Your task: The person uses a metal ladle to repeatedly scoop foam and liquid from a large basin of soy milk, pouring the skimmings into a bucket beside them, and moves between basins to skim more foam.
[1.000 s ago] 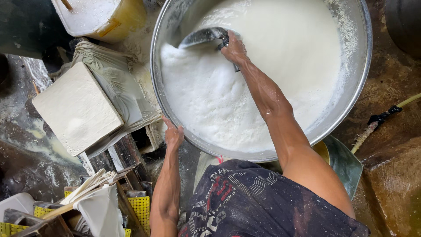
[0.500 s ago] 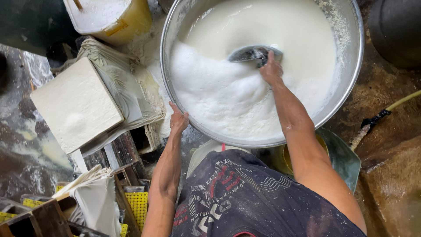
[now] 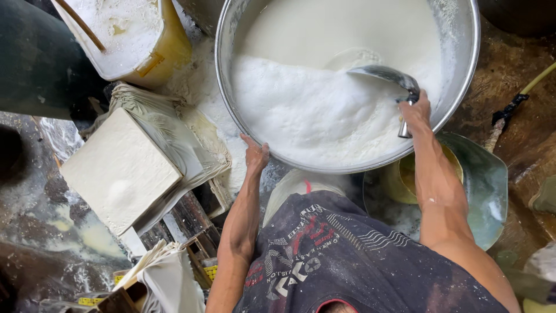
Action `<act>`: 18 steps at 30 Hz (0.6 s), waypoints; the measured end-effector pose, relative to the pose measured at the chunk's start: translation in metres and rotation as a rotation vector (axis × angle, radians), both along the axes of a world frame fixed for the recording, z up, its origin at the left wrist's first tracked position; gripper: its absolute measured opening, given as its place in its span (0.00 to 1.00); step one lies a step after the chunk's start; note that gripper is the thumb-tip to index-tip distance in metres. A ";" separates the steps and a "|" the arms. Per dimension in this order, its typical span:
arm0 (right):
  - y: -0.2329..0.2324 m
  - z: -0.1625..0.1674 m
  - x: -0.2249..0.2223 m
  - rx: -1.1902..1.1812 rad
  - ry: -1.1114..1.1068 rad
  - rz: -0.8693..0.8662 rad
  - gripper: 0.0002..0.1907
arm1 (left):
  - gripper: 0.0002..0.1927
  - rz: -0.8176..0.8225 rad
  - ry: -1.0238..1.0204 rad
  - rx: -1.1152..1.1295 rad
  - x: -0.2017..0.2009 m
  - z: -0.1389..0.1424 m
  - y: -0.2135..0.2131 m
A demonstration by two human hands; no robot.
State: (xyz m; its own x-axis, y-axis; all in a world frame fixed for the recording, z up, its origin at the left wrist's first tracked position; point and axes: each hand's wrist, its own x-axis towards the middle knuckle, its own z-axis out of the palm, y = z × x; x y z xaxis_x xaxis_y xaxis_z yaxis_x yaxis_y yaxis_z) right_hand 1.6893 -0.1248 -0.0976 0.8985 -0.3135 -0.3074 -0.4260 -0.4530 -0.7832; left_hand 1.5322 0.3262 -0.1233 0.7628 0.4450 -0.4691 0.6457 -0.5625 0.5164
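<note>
While right hand (image 3: 416, 110) closes on ladle (image 3: 387, 75), bowl half sunk in foam, left hand (image 3: 255, 156) braces basin (image 3: 463, 87) rim

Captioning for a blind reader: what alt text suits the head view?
Seen from above, a right hand holds a metal ladle in a large steel basin of foamy white liquid; the left hand braces its rim.

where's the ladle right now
In the head view the ladle is at the upper right, its bowl dipped into the white foam inside the big metal basin, with the right hand gripping its handle near the rim.
</note>
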 end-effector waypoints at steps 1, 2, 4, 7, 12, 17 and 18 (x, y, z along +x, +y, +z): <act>-0.001 -0.002 -0.009 0.118 0.077 -0.082 0.25 | 0.56 -0.001 0.000 0.000 0.000 -0.001 0.000; -0.001 -0.005 -0.018 0.191 0.111 -0.148 0.24 | 0.57 0.001 0.001 -0.003 0.000 -0.001 0.000; 0.005 -0.010 -0.031 0.335 0.176 -0.271 0.22 | 0.57 0.002 -0.004 -0.007 0.000 -0.002 0.000; 0.028 -0.023 -0.039 0.565 0.172 -0.434 0.22 | 0.57 0.001 -0.010 -0.008 0.000 -0.004 -0.001; 0.078 -0.037 -0.009 0.942 0.117 -0.419 0.11 | 0.56 0.018 0.007 0.014 0.000 -0.003 -0.003; 0.125 -0.035 0.061 1.067 0.238 -0.395 0.08 | 0.55 0.113 0.046 -0.021 0.002 0.001 -0.009; 0.134 -0.033 0.076 1.083 0.273 -0.390 0.08 | 0.55 0.126 0.066 -0.013 0.003 0.000 -0.010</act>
